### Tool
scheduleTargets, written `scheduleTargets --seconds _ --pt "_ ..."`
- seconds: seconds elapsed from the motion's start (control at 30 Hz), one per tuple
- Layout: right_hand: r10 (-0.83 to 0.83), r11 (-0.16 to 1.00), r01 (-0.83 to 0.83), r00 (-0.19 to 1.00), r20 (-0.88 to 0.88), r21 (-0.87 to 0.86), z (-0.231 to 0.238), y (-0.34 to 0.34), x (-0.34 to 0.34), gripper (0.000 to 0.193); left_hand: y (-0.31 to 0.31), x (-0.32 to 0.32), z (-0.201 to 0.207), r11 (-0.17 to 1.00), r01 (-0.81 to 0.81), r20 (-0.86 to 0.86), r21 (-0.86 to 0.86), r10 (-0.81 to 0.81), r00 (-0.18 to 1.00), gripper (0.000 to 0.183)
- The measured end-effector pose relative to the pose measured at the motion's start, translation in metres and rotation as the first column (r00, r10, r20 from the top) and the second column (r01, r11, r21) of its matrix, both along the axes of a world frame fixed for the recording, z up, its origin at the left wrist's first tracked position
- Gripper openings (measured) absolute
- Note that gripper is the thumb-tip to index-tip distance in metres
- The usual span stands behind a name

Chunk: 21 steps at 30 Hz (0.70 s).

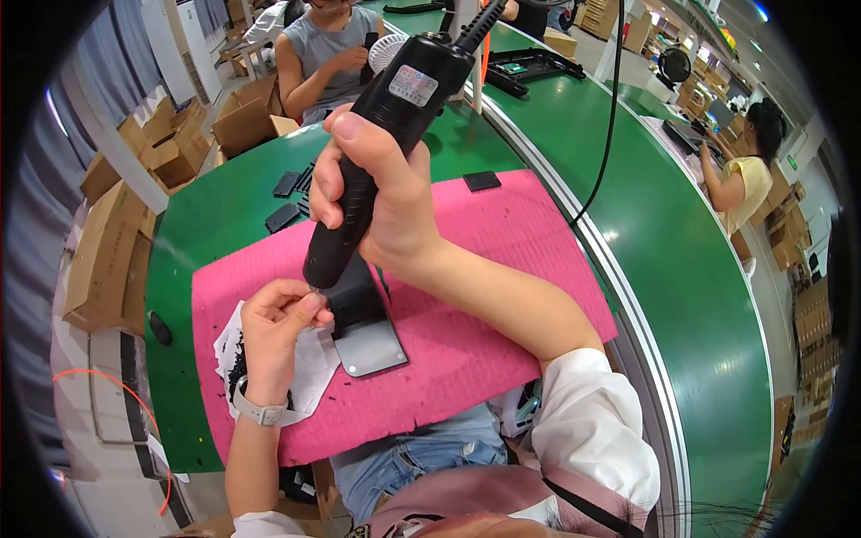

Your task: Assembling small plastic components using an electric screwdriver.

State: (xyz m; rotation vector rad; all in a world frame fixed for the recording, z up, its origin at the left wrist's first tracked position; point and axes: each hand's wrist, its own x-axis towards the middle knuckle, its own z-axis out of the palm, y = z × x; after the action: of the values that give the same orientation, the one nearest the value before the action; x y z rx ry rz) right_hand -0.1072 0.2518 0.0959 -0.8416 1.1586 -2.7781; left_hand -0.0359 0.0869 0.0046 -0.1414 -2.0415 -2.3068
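Note:
My right hand (pixel 390 193) is wrapped round a black electric screwdriver (pixel 345 220), tilted with its bit end down and its cable leaving at the top. At the bit, the thumb and fingertips of my left hand (pixel 280 327) are pinched together. Whatever lies between those fingertips is too small to make out. Just right of them, a black plastic part with a grey flat panel (pixel 372 348) rests on the pink mat (pixel 484 296). Beneath my left hand lies a white sheet (pixel 314 377) with many small black pieces, perhaps screws, on it.
Small black plates (pixel 282 217) lie beyond the mat, and another black plate (pixel 482 181) sits at its far edge. A metal rail (pixel 619 309) runs along the right. Cardboard boxes (pixel 108 260) stand left. Other people sit across the table and at far right.

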Motion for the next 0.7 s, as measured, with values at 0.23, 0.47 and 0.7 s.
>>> scheduleTargets --seconds 0.23,0.47,0.7 --pt "-0.001 0.997 0.009 0.994 0.112 -0.075 -0.005 0.001 -0.002 0.029 0.002 0.002 0.005 0.983 0.084 0.056 0.165 -0.094 0.994 0.008" --pt "0.092 0.994 -0.095 0.994 0.064 0.051 -0.006 0.008 0.001 0.031 0.003 0.007 -0.001 0.977 0.09 0.129 -0.194 -0.065 0.989 0.008" --pt "0.009 0.965 0.036 0.985 -0.172 0.259 -0.009 0.04 0.003 0.033 0.003 0.003 -0.003 0.922 -0.11 -0.073 -0.37 0.089 0.993 0.012"
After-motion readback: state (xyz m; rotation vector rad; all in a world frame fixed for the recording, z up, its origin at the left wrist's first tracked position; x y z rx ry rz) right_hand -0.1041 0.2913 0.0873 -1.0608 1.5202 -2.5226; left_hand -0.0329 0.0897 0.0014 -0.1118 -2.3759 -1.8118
